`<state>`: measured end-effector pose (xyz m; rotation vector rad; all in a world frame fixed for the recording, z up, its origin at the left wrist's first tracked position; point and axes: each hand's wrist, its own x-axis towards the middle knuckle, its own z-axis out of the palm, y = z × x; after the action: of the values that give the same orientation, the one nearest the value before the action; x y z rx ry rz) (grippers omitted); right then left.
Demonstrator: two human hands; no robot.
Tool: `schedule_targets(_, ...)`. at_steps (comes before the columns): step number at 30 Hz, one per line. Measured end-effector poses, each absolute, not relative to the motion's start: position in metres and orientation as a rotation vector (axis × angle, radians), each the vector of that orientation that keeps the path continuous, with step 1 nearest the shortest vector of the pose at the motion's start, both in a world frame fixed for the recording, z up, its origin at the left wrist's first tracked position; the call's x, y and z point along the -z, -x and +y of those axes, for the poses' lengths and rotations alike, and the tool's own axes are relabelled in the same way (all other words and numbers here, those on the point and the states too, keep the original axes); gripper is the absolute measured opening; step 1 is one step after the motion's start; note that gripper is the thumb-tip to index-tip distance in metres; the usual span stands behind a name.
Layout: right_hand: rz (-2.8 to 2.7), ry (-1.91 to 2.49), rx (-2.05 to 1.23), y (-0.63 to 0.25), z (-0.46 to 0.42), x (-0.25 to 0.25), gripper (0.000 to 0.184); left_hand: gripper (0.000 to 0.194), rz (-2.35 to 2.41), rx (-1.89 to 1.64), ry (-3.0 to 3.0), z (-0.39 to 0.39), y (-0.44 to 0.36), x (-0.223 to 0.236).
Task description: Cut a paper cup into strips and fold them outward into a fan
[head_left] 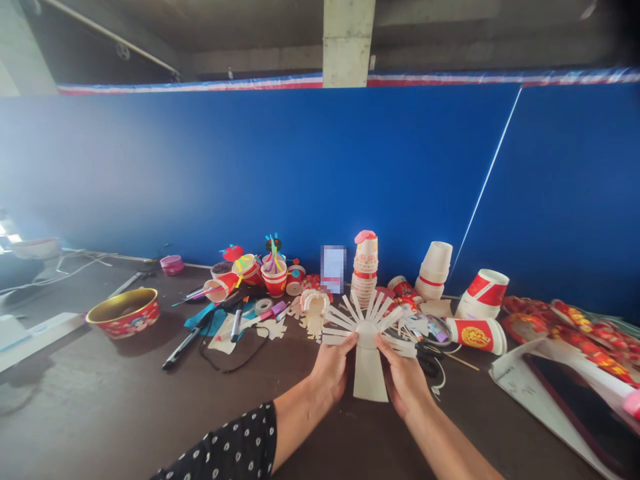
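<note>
My two hands hold up a white paper cup (369,363) whose wall is cut into several strips fanned outward like rays. My left hand (332,371) grips its left side, thumb on the cup's base. My right hand (404,378) grips the right side in the same way. One long strip hangs down between my palms. The cup is lifted a little above the dark table (125,413).
Behind stand a tall stack of paper cups (365,270), white cups (434,269), red-printed cups (480,313), decorated cups with straws (273,270), tape (263,306), pens (186,344) and a red-and-gold bowl (124,312). A tablet on paper (570,400) lies at right. A blue wall (300,173) backs the table.
</note>
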<state>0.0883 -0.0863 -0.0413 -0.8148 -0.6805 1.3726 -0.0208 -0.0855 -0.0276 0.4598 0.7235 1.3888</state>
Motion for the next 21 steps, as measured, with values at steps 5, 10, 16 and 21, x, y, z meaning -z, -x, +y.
schedule_targets(5, -0.638, 0.87, -1.341, -0.0906, -0.0832, 0.0441, 0.063, 0.025, 0.758, -1.27, -0.583, -0.0893, 0.0221, 0.0265)
schedule_targets(10, -0.674, 0.862, -1.322, -0.09, -0.085, 0.0429, 0.057, 0.035, 0.826, -1.302, -0.624, -0.0897, 0.022, 0.0253)
schedule_targets(16, -0.828, 0.843, -1.351, -0.0886, -0.0888, 0.0382, 0.049, 0.041, 0.81, -1.383, -0.591, -0.0867, 0.0237, 0.0289)
schedule_targets(21, -0.843, 0.856, -1.281, -0.0892, -0.0866, 0.0411, 0.051, 0.041, 0.749, -1.308, -0.626, -0.088, 0.0252, 0.0286)
